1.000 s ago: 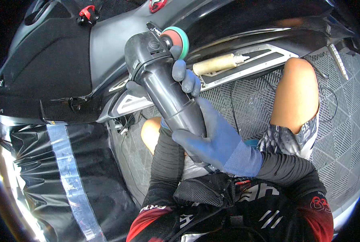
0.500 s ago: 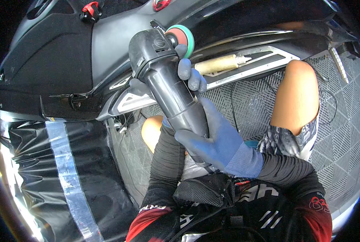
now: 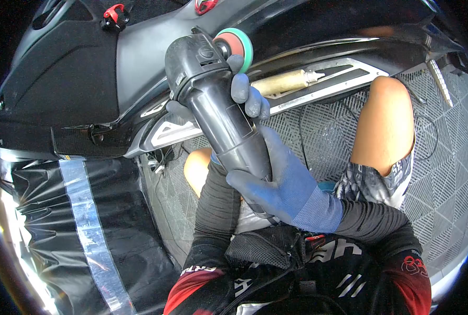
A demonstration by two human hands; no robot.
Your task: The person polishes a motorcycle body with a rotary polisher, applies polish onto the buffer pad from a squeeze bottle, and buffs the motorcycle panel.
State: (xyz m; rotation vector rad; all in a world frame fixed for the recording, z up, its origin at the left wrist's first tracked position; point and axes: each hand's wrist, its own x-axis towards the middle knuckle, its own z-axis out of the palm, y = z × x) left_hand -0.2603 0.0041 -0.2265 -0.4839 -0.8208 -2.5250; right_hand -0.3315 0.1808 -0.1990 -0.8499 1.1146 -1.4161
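Observation:
A black power polisher (image 3: 221,113) lies at a slant across both my hands, its head toward the upper left. On the head sits a round pad (image 3: 236,46) with an orange-red layer and a teal rim, facing right. My left hand (image 3: 251,101), in a blue-grey glove, wraps the body from beneath near the head; its fingertips show on the right and the thumb on the left, while the palm is hidden. My right hand (image 3: 297,194), gloved in blue, grips the rear handle. A pale yellow bottle (image 3: 281,83) with a white nozzle lies beyond the left fingers.
A dark vehicle body (image 3: 68,73) spans the back, with a silver-edged footboard (image 3: 344,84) under the bottle. Black sheeting with a clear tape strip (image 3: 87,210) covers the lower left. Cables run over the grey tiled floor (image 3: 438,142). A metal stand (image 3: 439,83) is at right.
The polisher's head and pad have shifted very slightly up and left. Both hands keep the same hold.

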